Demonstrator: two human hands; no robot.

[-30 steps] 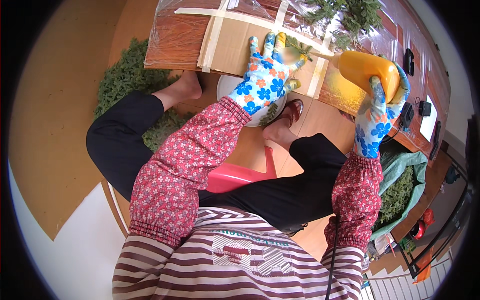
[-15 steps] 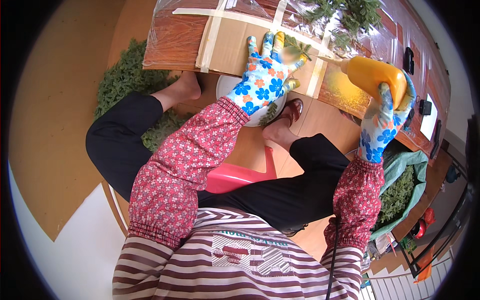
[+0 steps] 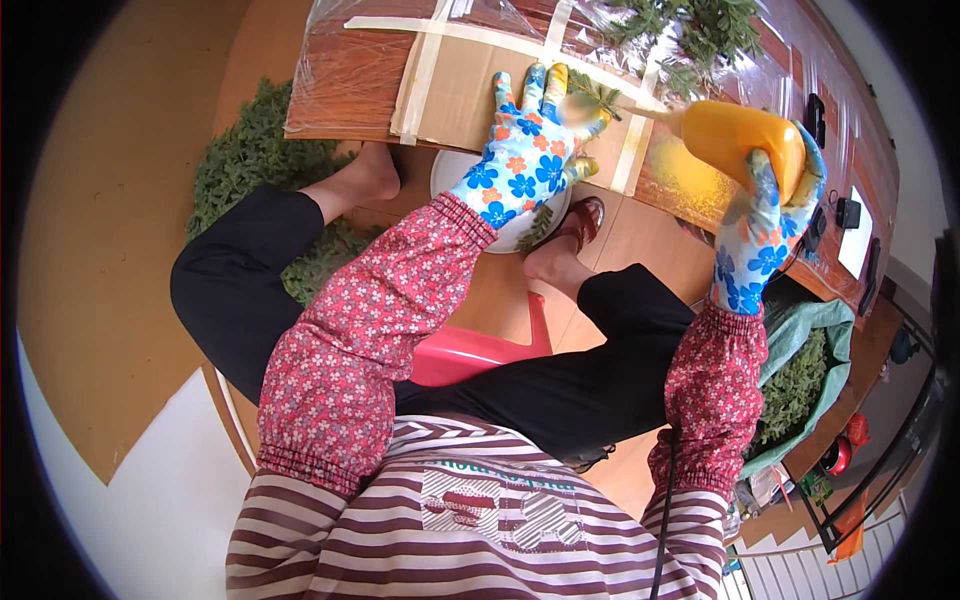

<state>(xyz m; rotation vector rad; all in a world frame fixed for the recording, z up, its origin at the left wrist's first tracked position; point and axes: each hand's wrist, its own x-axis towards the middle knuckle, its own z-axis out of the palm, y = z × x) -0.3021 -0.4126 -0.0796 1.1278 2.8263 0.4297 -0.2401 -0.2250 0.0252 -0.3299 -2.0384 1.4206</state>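
My left hand [image 3: 525,155], in a blue-and-orange flowered glove, lies over a taped cardboard sheet [image 3: 455,90] at the table's near edge. Its fingers are spread. Close by its index finger is a small green sprig [image 3: 603,98]; whether the fingers pinch its stem cannot be made out. A blurred patch hides part of that spot. My right hand [image 3: 765,220], gloved alike, is wrapped round a yellow squeeze bottle [image 3: 735,140]. The bottle is tipped on its side, and its thin nozzle points left at the sprig.
Yellow speckles [image 3: 690,175] mark the table below the bottle. Green sprigs [image 3: 715,30] lie on plastic film at the back. Under the table edge sits a white basin [image 3: 455,175]. Greenery is heaped on the floor [image 3: 255,160] at left and fills a green sack [image 3: 800,385] at right.
My right hand has shifted the bottle slightly left and up, bringing its nozzle closer to the sprig. My left hand has hardly moved.
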